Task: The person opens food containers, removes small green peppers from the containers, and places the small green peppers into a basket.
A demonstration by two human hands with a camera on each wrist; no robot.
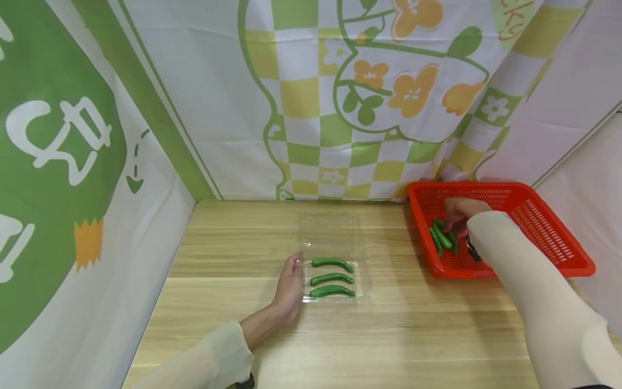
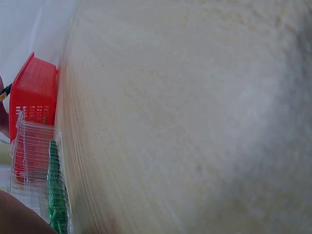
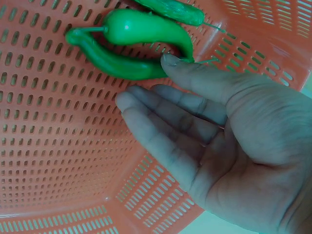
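My left hand (image 1: 290, 289) rests along the left side of a clear plastic clamshell box (image 1: 364, 281), its fingers fairly straight against the edge. The box lies with its lid (image 1: 328, 229) folded back. Inside are three green chili peppers, the top one (image 1: 332, 263) apart from the lower two, stems pointing left. Over in the red basket (image 1: 578, 265), my right hand (image 1: 461, 213) reaches down with nothing in its grasp. In the right wrist view its thumb tip overlaps the end of a curved green pepper (image 3: 124, 67), the other fingers loosely bent below.
More green peppers, including a plump one (image 3: 141, 27) and a wrinkled one (image 3: 175, 10), lie at the basket's left end. The wooden table (image 1: 218, 248) ends at a patterned curtain (image 1: 301, 108) behind. White and green cloth (image 1: 160, 227) hangs on the left.
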